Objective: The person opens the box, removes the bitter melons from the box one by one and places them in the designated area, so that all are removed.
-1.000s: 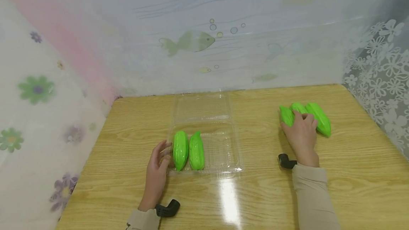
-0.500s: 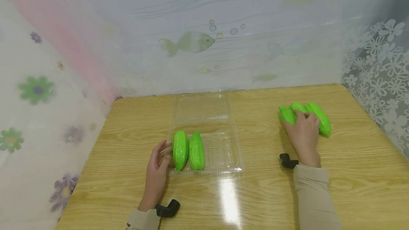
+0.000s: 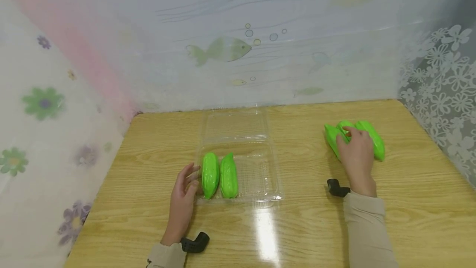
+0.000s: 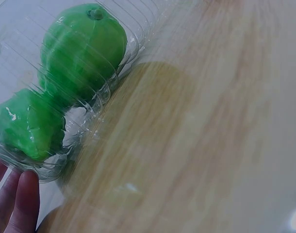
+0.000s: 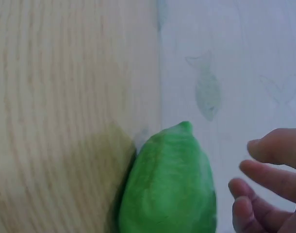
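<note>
A clear plastic clamshell box [image 3: 256, 173] lies with its lid [image 3: 234, 125] folded back. Two long, shiny green ribbed fruits [image 3: 210, 175] stand side by side in its left half. My left hand [image 3: 182, 191] touches the box's left edge with relaxed fingers; in the left wrist view its thumb [image 4: 26, 199] is at a corner. My right hand [image 3: 357, 154] hovers with bent fingers over three more such fruits, the left one [image 3: 332, 135], the middle one [image 3: 346, 125] and the right one [image 3: 372, 137]. A gap separates its fingers from the fruit [image 5: 170, 189] in the right wrist view.
A wood-grain table [image 3: 297, 230] carries everything. Behind it hangs a translucent curtain [image 3: 282, 69] with fish prints, and a flowered sheet [image 3: 33, 144] drops along the left. Black wrist mounts [image 3: 196, 243] stick out from both wrists.
My right hand has shifted slightly right and off the left fruit, so more of that fruit shows. My left hand, the box and the fruits in it stay put.
</note>
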### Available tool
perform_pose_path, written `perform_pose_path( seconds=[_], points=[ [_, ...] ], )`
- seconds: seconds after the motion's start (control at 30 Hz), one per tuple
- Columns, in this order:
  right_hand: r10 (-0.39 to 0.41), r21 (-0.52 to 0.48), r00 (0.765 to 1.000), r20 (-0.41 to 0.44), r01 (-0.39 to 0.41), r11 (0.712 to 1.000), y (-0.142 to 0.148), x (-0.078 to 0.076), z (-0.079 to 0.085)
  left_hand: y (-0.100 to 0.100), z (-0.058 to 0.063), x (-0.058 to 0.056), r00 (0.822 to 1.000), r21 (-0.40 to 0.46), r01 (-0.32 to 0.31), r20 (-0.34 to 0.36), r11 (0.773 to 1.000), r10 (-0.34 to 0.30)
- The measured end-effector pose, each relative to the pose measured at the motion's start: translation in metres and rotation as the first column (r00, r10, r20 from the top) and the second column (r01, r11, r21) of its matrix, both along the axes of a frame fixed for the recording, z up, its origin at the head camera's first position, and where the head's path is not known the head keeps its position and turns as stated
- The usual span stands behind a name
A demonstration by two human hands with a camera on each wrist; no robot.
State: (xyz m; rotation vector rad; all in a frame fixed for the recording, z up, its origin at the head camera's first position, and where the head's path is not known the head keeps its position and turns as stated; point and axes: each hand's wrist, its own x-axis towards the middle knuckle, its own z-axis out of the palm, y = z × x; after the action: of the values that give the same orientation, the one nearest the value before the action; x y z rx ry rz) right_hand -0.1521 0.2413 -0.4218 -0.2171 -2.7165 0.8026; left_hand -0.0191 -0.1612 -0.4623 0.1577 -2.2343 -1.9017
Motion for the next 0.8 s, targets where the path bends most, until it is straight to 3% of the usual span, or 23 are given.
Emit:
perform_pose_path(
  seconds=[0.13,0.33,0.5,0.8],
  points=[
    [0.064,0.013,0.996,-0.068,-0.064,0.998,-0.004,0.001,0.005,0.0,0.0,0.0,1.0,0.001,0.001,0.0,1.0,-0.001],
    [0.165,-0.01,0.982,-0.094,-0.166,0.986,-0.013,0.003,0.011,-0.001,-0.001,0.0,1.0,0.005,0.006,0.003,1.0,-0.006],
    [0.216,0.034,0.969,-0.116,-0.214,0.976,-0.017,0.002,0.01,-0.001,-0.001,-0.001,1.0,-0.004,0.001,0.007,1.0,-0.001],
    [0.329,-0.015,0.943,-0.055,-0.33,0.944,-0.029,0.002,0.009,0.0,0.001,0.0,1.0,-0.015,-0.009,0.008,1.0,0.009]
  ],
)
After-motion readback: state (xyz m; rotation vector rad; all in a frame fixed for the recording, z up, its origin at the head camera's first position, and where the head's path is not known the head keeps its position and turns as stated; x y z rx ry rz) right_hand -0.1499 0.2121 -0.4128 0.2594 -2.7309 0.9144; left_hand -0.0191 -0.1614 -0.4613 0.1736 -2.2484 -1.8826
